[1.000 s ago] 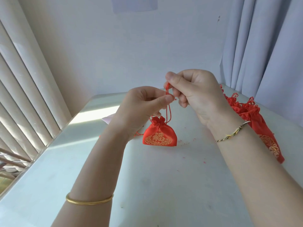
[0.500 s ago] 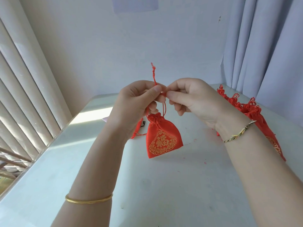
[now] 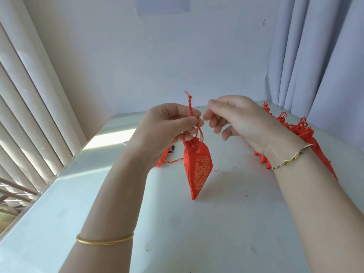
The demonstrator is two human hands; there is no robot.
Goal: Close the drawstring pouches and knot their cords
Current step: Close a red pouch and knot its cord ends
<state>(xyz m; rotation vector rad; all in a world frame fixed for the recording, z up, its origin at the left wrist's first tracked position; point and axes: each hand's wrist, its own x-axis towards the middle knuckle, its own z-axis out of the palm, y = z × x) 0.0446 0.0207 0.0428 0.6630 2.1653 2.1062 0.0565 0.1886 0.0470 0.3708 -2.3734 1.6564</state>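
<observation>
Left hand [image 3: 169,131]: pinches the red cord [image 3: 190,107] between thumb and forefinger, just above the pouch's gathered mouth.
Cord: its knotted end stands up above the left hand's fingers.
Pouch [image 3: 198,168]: red with gold print, mouth drawn shut, hanging from the cord between the 2 hands, its tip pointing down at the bench [image 3: 216,229]; I cannot tell if it touches.
Right hand [image 3: 236,119]: just beside the cord, apart from it, fingers loosely curled, holding nothing, a little blurred.
Heap of pouches [image 3: 301,131]: red, on the bench behind the right wrist.
Wrists: gold bangle [image 3: 104,239] on the left, braided bracelet [image 3: 291,159] on the right.
</observation>
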